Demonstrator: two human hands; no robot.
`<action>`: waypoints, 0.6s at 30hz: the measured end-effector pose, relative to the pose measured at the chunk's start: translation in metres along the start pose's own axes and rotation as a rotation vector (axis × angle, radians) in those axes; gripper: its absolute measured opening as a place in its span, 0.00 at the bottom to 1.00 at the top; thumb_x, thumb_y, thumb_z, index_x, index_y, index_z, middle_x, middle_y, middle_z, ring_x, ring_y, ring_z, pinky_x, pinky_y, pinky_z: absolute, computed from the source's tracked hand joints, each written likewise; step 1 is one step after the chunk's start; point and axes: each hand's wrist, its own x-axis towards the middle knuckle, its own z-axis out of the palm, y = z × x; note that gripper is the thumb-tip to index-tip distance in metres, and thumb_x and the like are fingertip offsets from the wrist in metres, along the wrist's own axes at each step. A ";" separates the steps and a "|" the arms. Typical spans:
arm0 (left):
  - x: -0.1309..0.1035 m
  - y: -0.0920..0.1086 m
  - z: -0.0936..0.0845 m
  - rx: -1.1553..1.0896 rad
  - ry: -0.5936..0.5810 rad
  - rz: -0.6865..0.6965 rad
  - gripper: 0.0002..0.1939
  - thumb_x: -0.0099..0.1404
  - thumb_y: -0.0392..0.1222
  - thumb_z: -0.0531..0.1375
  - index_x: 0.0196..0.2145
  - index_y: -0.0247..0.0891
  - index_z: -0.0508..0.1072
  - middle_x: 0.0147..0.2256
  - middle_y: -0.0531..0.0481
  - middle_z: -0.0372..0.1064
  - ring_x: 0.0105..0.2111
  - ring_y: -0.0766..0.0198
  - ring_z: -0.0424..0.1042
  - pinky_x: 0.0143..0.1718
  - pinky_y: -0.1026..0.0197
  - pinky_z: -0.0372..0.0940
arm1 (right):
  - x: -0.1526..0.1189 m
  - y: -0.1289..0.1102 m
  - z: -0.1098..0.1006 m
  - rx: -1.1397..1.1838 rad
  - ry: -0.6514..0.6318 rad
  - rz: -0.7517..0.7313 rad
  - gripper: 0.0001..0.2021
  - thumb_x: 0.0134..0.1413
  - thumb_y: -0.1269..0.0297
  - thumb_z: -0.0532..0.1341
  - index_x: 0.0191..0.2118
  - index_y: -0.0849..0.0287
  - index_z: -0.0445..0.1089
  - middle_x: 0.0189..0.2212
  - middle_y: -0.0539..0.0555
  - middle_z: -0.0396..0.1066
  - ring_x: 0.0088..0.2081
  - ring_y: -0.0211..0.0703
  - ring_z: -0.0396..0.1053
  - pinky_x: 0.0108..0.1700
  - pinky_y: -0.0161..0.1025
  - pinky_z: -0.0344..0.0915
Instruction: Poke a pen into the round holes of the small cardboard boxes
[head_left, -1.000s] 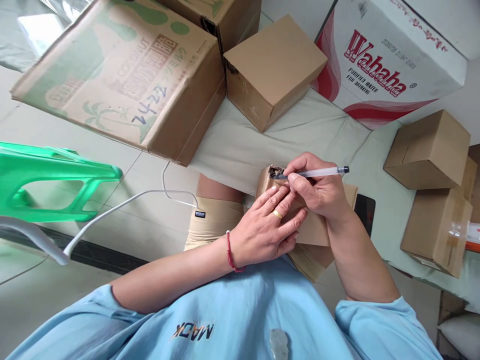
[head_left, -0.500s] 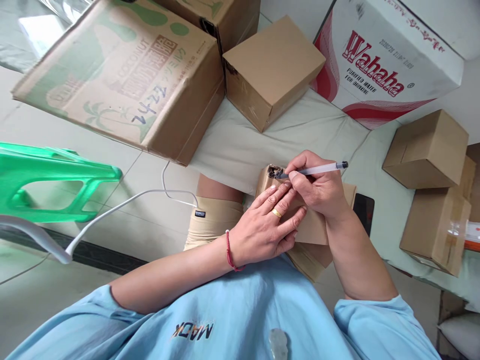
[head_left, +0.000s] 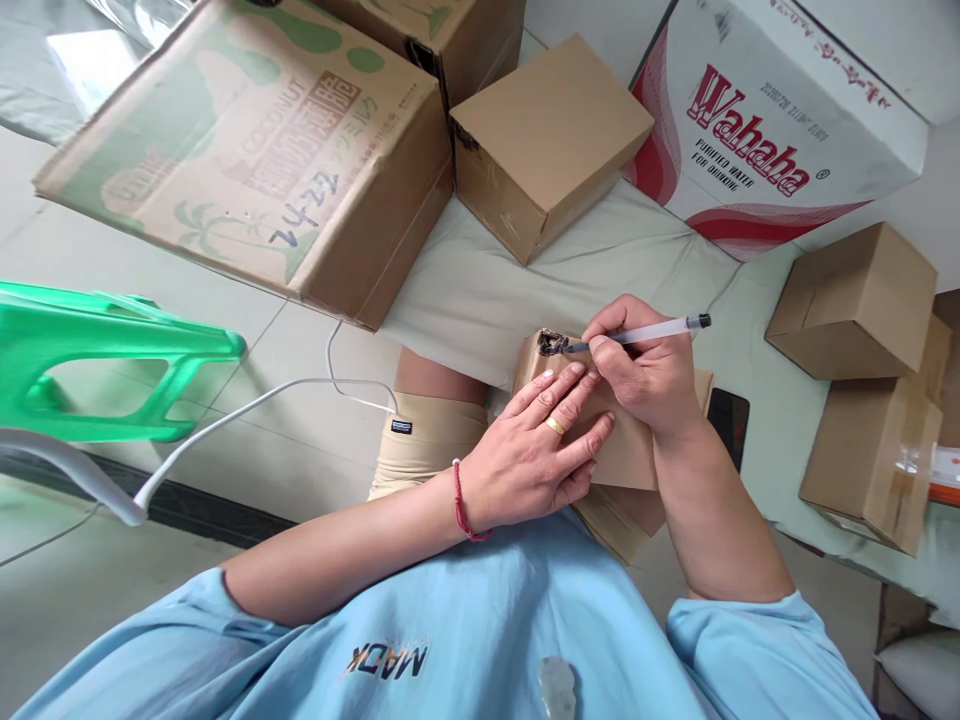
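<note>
A small brown cardboard box [head_left: 622, 455] lies at my lap, with a dark, ragged patch [head_left: 553, 343] at its far left corner. My left hand [head_left: 547, 440] rests flat on this box, fingers spread, a gold ring on one finger and a red bracelet at the wrist. Between the thumb and fingers of my right hand [head_left: 645, 365] is a pen [head_left: 660, 331] with a clear barrel and a black end. The pen's tip points left and meets the edge of the dark patch. Both hands are close together, the right one just beyond the left.
A large coconut carton [head_left: 247, 150] and a brown box [head_left: 555, 130] stand beyond my hands. The Wahaha carton [head_left: 780, 130] is behind right. Two boxes are stacked at right [head_left: 855, 300]. A phone [head_left: 727, 428] lies near my right forearm; a green stool [head_left: 180, 380] stands left.
My right hand has shifted slightly to the right with the pen, and the pen's tip has moved a little right along the patch. My left hand has stayed on the box.
</note>
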 end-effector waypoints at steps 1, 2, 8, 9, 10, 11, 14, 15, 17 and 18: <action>0.000 0.000 0.000 -0.003 0.002 -0.001 0.27 0.73 0.46 0.61 0.67 0.37 0.69 0.73 0.28 0.60 0.78 0.39 0.51 0.76 0.37 0.54 | 0.000 0.000 0.000 0.000 0.008 -0.005 0.06 0.57 0.70 0.61 0.31 0.54 0.72 0.21 0.44 0.65 0.21 0.33 0.56 0.24 0.35 0.53; 0.000 0.000 0.000 -0.006 0.005 -0.001 0.27 0.74 0.46 0.61 0.67 0.37 0.69 0.73 0.28 0.59 0.78 0.39 0.51 0.76 0.37 0.54 | 0.000 0.000 0.000 0.000 0.016 -0.014 0.06 0.57 0.70 0.61 0.30 0.54 0.72 0.21 0.44 0.65 0.21 0.33 0.56 0.24 0.35 0.53; 0.001 0.001 0.001 -0.009 0.022 -0.002 0.27 0.73 0.45 0.61 0.67 0.36 0.69 0.73 0.26 0.60 0.78 0.39 0.52 0.75 0.38 0.54 | 0.001 0.002 0.000 -0.017 0.067 -0.027 0.06 0.57 0.70 0.61 0.29 0.55 0.71 0.20 0.44 0.64 0.21 0.33 0.56 0.24 0.34 0.53; 0.001 0.001 0.001 -0.009 0.023 -0.003 0.27 0.73 0.45 0.61 0.67 0.36 0.69 0.73 0.26 0.59 0.78 0.39 0.52 0.75 0.38 0.54 | 0.001 0.002 0.001 -0.017 0.075 -0.020 0.06 0.57 0.70 0.61 0.29 0.55 0.71 0.21 0.44 0.64 0.22 0.33 0.56 0.24 0.34 0.53; 0.001 0.001 0.001 -0.009 0.021 -0.004 0.27 0.73 0.45 0.60 0.66 0.37 0.69 0.73 0.26 0.59 0.78 0.39 0.51 0.75 0.38 0.54 | 0.000 0.003 0.001 -0.013 0.083 -0.013 0.06 0.57 0.70 0.61 0.30 0.55 0.71 0.21 0.44 0.64 0.22 0.33 0.56 0.24 0.34 0.53; 0.001 0.001 0.001 -0.008 0.020 -0.005 0.27 0.73 0.45 0.60 0.67 0.37 0.69 0.73 0.26 0.58 0.78 0.39 0.51 0.75 0.38 0.55 | 0.000 0.004 0.001 -0.006 0.090 -0.006 0.06 0.57 0.70 0.61 0.30 0.55 0.71 0.21 0.44 0.64 0.21 0.33 0.56 0.24 0.34 0.53; 0.001 0.001 0.001 -0.004 0.017 -0.005 0.27 0.74 0.46 0.60 0.67 0.37 0.69 0.74 0.27 0.58 0.78 0.40 0.51 0.75 0.38 0.55 | 0.000 0.007 0.002 0.033 0.113 0.007 0.06 0.59 0.71 0.60 0.31 0.55 0.71 0.20 0.43 0.63 0.21 0.32 0.56 0.24 0.33 0.53; 0.002 0.001 0.000 -0.004 0.016 -0.004 0.27 0.74 0.46 0.60 0.67 0.37 0.69 0.73 0.27 0.59 0.78 0.40 0.51 0.75 0.38 0.55 | -0.001 0.008 0.002 0.044 0.121 0.009 0.06 0.59 0.70 0.60 0.32 0.55 0.71 0.20 0.43 0.63 0.21 0.32 0.56 0.24 0.33 0.54; 0.002 0.001 0.000 -0.004 0.021 -0.001 0.27 0.74 0.45 0.60 0.66 0.36 0.69 0.73 0.26 0.59 0.78 0.39 0.52 0.75 0.38 0.55 | -0.001 0.010 0.002 0.061 0.136 0.009 0.06 0.60 0.70 0.60 0.32 0.55 0.71 0.21 0.43 0.64 0.21 0.33 0.58 0.25 0.34 0.55; 0.002 0.001 0.000 -0.005 0.023 -0.001 0.26 0.74 0.45 0.60 0.66 0.36 0.69 0.73 0.25 0.59 0.78 0.39 0.52 0.75 0.38 0.55 | -0.001 0.011 0.001 0.068 0.135 0.008 0.06 0.61 0.69 0.60 0.32 0.55 0.71 0.22 0.44 0.65 0.21 0.33 0.58 0.25 0.34 0.55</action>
